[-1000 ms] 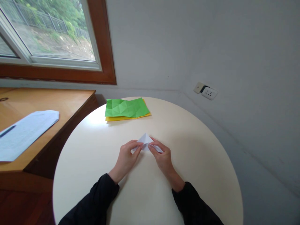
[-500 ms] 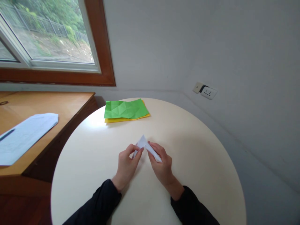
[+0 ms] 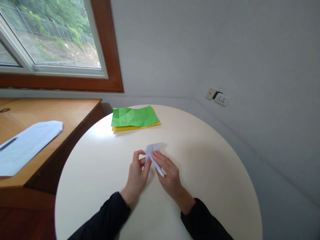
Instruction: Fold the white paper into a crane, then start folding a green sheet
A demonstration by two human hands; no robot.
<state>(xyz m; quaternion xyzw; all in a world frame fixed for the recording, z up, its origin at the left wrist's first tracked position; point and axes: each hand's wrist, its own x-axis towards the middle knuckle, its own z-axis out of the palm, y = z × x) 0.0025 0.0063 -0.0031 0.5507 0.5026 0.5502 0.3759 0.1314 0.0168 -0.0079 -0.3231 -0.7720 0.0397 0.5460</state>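
A small folded white paper [image 3: 154,147] with pointed flaps is held between my two hands, just over the round white table [image 3: 100,186]. My left hand [image 3: 137,173] pinches its left side between thumb and fingers. On the other side, my right hand [image 3: 170,175] grips a narrow flap, thumb below and fingers laid over the top. One point of the paper sticks out to the upper right, beyond the right fingertips. Part of the folds is hidden behind the fingers.
Creased green paper [image 3: 135,116] lies over yellow paper [image 3: 122,128] at the table's far edge. To the left, a wooden desk [image 3: 75,106] carries white sheets [image 3: 32,143] and a dark pen [image 3: 8,144]. A wall socket [image 3: 222,99] is at the right.
The white paper's top point has swung from upright to the upper right, and its folds are spread differently. My right fingers have shifted left over the paper; my left hand keeps its hold.
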